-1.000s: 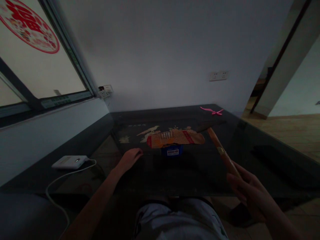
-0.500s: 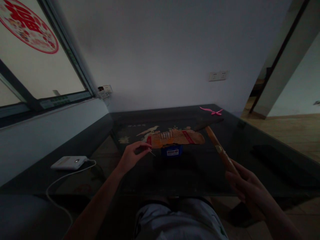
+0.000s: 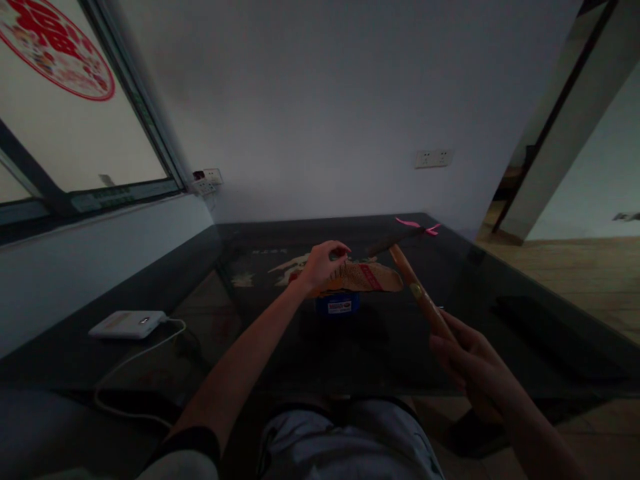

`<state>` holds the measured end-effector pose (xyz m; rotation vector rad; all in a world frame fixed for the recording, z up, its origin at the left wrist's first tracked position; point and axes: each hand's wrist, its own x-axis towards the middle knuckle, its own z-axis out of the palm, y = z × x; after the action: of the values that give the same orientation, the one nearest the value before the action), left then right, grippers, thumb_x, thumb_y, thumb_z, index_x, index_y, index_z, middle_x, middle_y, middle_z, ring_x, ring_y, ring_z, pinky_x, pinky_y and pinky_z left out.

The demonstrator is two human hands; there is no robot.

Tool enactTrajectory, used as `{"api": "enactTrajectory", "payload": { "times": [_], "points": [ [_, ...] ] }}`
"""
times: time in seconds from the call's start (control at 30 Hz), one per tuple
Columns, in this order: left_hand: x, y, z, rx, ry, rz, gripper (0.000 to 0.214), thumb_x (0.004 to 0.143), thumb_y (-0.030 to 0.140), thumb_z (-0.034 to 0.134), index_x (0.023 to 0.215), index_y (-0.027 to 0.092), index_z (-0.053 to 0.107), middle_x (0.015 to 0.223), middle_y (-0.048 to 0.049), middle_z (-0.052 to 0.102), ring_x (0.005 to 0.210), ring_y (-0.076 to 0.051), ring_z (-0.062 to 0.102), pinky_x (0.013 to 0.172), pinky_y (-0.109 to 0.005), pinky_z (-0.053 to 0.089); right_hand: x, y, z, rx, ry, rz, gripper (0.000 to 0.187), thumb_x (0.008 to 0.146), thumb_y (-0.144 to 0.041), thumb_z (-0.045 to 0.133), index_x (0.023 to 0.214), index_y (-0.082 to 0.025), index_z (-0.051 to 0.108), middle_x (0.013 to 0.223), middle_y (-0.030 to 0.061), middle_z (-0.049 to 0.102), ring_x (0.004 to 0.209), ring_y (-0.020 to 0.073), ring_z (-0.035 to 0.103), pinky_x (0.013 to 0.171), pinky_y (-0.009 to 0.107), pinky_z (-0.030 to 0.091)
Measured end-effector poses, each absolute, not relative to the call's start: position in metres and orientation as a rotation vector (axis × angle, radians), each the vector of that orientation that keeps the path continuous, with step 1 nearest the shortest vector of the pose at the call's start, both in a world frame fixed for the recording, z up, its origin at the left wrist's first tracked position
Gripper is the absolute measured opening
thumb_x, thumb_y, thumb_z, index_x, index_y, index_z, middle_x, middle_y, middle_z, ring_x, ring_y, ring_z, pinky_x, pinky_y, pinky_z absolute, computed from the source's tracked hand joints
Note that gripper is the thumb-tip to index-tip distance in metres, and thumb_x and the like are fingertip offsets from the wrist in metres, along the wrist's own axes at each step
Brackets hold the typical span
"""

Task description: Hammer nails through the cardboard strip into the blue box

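My right hand (image 3: 473,357) is wrapped round the wooden handle of a hammer (image 3: 420,293), whose dark head points up and away over the table. My left hand (image 3: 323,263) is above a tan, sole-shaped piece (image 3: 383,277) with red bands, thumb and forefinger pinched together. The thin nail seen in this pinch a moment ago is hard to make out now. Several thin nails stand upright in a row in the piece, partly covered by my left hand. Beneath the piece sits a blue box (image 3: 337,305) with a white label.
The dark glossy table (image 3: 280,360) bears a white power bank (image 3: 129,325) with a cable at the left. A pink ribbon (image 3: 410,223) lies at the far right corner. A dark flat object (image 3: 555,333) is at the right, and a wall stands behind.
My left hand has moved right and up, from the piece's left end to over its row of nails. The hammer in my right hand has shifted slightly left and closer to the piece.
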<state>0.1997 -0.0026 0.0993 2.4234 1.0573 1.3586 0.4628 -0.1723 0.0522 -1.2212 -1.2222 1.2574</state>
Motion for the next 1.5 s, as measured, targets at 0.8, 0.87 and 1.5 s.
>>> {"api": "enactTrajectory", "payload": {
  "times": [0.8, 0.87, 1.5],
  "points": [
    [0.195, -0.005, 0.089, 2.385, 1.177, 1.14, 0.014, 0.073, 0.021, 0.063, 0.086, 0.015, 0.067, 0.079, -0.0039, 0.07, 0.074, -0.013, 0.064, 0.07, -0.023, 0.048, 0.463, -0.167, 0.064, -1.283, -1.419, 1.204, 0.071, 0.076, -0.042, 0.061, 0.137, -0.018, 0.036, 0.05, -0.0081, 0.041, 0.036, 0.0061, 0.037, 0.032, 0.017, 0.031],
    [0.195, -0.004, 0.088, 2.355, 1.207, 1.109, 0.015, 0.073, 0.023, 0.064, 0.085, 0.015, 0.068, 0.079, -0.0046, 0.07, 0.074, -0.014, 0.064, 0.069, -0.024, 0.048, 0.465, -0.163, 0.074, -1.297, -1.497, 1.182, 0.071, 0.077, -0.042, 0.06, 0.139, -0.017, 0.034, 0.048, -0.0087, 0.04, 0.035, 0.0067, 0.037, 0.032, 0.017, 0.032],
    [0.196, -0.002, 0.082, 2.159, 1.368, 0.982, 0.02, 0.068, 0.028, 0.069, 0.081, 0.012, 0.072, 0.076, -0.0062, 0.071, 0.067, -0.015, 0.062, 0.062, -0.024, 0.046, 0.458, -0.138, 0.144, -1.336, -2.022, 0.981, 0.056, 0.075, -0.028, 0.06, 0.13, -0.018, 0.05, 0.052, -0.0053, 0.05, 0.035, 0.0068, 0.041, 0.031, 0.016, 0.031]
  ]
}}
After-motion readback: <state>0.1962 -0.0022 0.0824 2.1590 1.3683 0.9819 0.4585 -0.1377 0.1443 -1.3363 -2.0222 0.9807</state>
